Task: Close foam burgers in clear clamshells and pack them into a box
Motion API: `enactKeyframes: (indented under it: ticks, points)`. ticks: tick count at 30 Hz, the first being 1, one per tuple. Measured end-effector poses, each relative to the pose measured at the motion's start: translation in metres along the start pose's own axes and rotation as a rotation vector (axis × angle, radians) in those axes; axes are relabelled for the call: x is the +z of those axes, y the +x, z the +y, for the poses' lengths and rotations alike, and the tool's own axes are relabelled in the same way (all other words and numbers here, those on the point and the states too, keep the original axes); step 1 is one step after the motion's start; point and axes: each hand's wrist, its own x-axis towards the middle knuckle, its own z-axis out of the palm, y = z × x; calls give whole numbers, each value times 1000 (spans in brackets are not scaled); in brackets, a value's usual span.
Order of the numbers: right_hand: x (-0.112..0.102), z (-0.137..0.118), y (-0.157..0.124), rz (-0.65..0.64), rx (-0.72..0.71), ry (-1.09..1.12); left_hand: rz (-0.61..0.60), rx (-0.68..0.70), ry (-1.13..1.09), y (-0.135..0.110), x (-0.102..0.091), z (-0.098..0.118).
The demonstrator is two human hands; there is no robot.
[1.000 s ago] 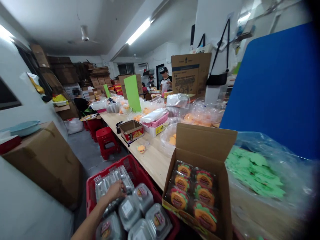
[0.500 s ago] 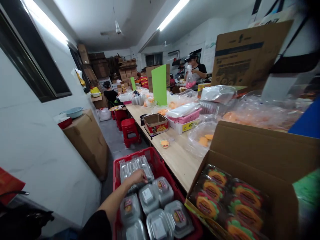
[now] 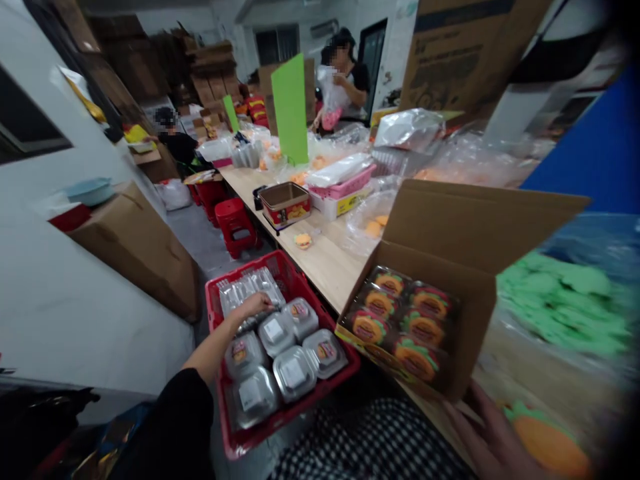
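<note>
My left hand reaches into a red plastic crate, its fingers curled down at the edge of clear plastic packs at the back. Whatever is under those fingertips is hidden. Nearer me in the crate sit several lidded clear containers, some with burger labels, some with white ones. At the lower right, my right hand lies with fingers stretched out by the near corner of an open cardboard box. Inside the box are two rows of packed toy burgers. An orange and green toy burger lies beside my right hand.
The long wooden table carries a square tin, a small burger, a pink basket and bagged orange pieces. Green pieces lie at right. Red stools stand along the left side. Two people work farther back.
The view has tilted down and swung right, bringing my right hand and the green pieces into sight. My left hand stays over the same part of the crate.
</note>
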Motion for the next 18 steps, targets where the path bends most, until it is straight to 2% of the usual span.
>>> enactKeyframes:
  ticks: [3,7,11,14,18]
  points:
    - [1,0,0,-13,73,32,36,-27,78,1,3,2]
    - [-1,-2,-2,-14,98,43,118,-36,165,-9,3,13]
    - [-2,-1,-2,-37,95,38,196,-20,209,-20,-10,26]
    - [-2,1,-1,-23,73,20,282,-21,223,-29,-33,36]
    - [-1,4,-1,-32,64,47,457,-39,236,-45,-88,55]
